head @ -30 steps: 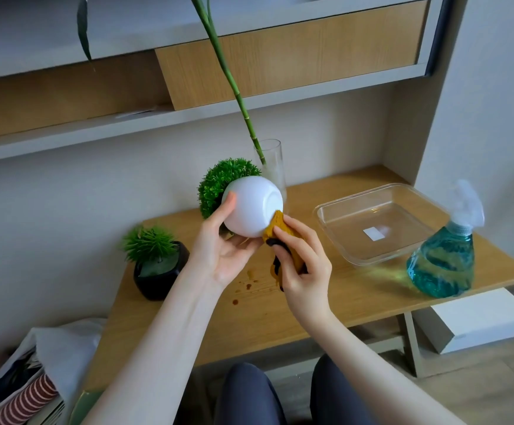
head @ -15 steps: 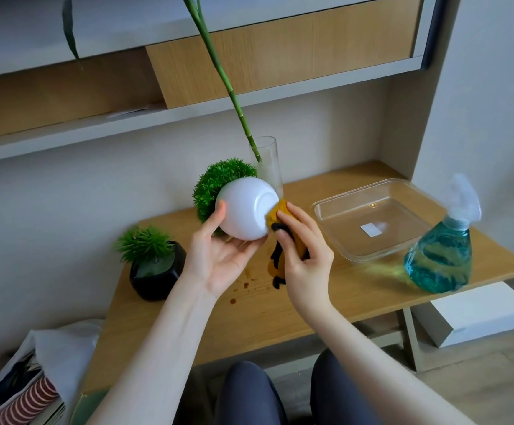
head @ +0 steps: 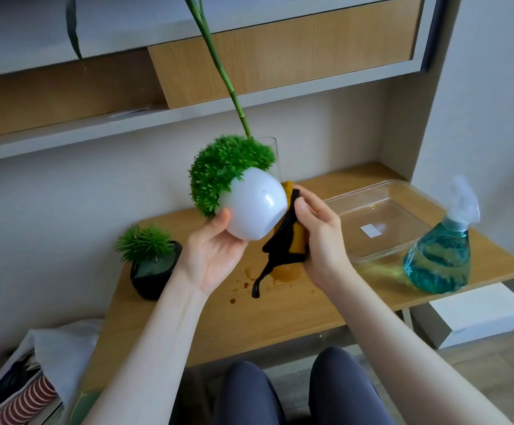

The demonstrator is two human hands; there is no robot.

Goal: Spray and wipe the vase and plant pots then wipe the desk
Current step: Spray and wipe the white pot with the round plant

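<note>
Since the last frame I've tipped the glossy round white pot [head: 254,210] further, mid-frame above the wooden tabletop [head: 295,305], left hand [head: 215,256] cupping it, right hand [head: 320,240] gripping the soft mustard-and-black cloth [head: 289,243] against its base.

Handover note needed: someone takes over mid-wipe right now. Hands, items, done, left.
Left hand: cradles the round white plant pot with the green ball plant, tilted, above the desk.
Right hand: grips the mustard-yellow cloth with black trim against the pot's side.
On the wooden desk: small black pot with spiky green plant left, clear glass vase with bamboo stalk at back, clear plastic tray, teal spray bottle right.
Done: white pot being wiped.
Left: cannot tell whether black pot and vase are done; brown stains remain on the desk.
</note>
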